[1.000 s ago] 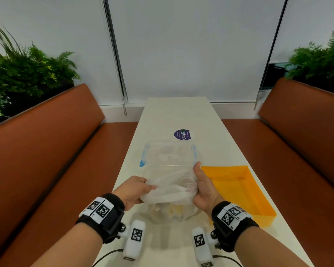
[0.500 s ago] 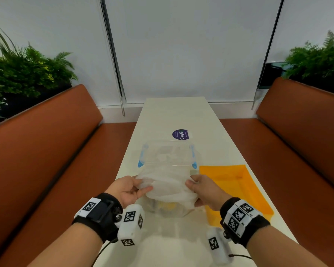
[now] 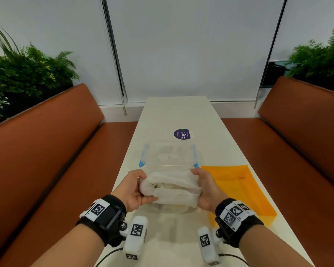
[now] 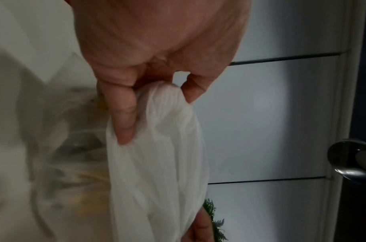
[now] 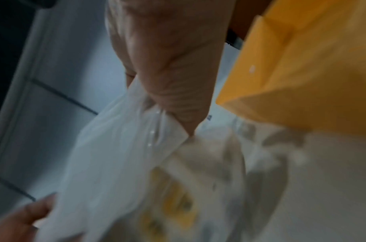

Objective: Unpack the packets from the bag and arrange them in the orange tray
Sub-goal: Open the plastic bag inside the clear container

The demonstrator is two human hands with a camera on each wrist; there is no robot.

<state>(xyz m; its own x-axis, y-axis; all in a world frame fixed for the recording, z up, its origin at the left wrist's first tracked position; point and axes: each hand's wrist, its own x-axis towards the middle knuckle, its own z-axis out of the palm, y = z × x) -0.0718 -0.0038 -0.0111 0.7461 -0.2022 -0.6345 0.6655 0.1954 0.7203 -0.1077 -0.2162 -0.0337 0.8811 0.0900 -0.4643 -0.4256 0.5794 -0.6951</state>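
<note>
Bag: a thin white plastic bag [image 3: 170, 186] is held at the near middle of the white table [image 3: 216, 135], its mouth gathered and pulled apart between the two hands.
Bag contents: yellow-printed packets [image 5: 173, 204] are seen blurred through the plastic; their number cannot be told.
Left hand: the left hand [image 3: 132, 188] is curled on the bag's left edge, the plastic pinched between thumb and fingers [image 4: 124, 117].
Right hand: the right hand [image 3: 207, 187] is closed on the bag's right edge, a fold of plastic gripped in it.
Orange tray: the orange tray [image 3: 258, 191] is set just right of the bag, beside the right hand; nothing is seen inside it.
Clear box: a clear plastic box [image 3: 169, 154] with blue clips is placed just beyond the bag; pale crumpled material shows in it, unclear.
Sticker: a round purple sticker [image 3: 182, 134] lies on the table beyond the box.
</note>
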